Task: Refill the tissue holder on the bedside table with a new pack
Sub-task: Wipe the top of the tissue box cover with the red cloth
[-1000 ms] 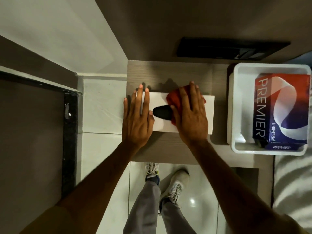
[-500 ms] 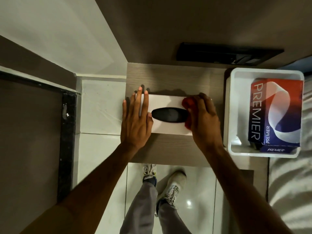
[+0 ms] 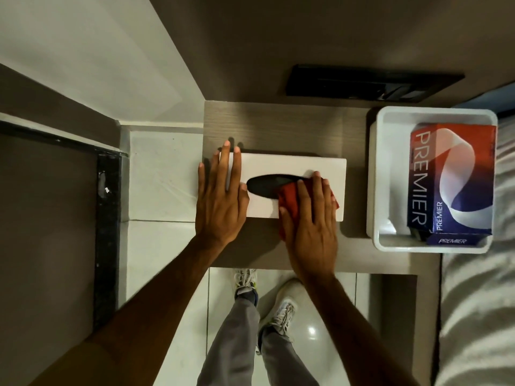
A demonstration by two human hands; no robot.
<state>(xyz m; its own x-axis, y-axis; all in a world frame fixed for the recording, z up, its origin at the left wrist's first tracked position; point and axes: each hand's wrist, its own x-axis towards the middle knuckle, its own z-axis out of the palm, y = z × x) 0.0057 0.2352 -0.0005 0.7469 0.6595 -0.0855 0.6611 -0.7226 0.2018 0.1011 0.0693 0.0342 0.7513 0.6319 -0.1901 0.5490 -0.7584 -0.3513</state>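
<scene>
A white tissue holder with a dark oval slot lies on the wooden bedside table. My left hand lies flat on the holder's left end, fingers spread. My right hand presses a red cloth against the holder's front right part, beside the slot. A new tissue pack, red, white and blue, marked PREMIER, stands inside a white tub to the right.
The tub sits at the table's right end, against a bed with pale bedding. A dark panel is on the wall behind the table. White floor tiles and my shoes lie below.
My right hand slid the red cloth to the holder's right end, then back left and toward the front edge. My left hand stayed on the left end.
</scene>
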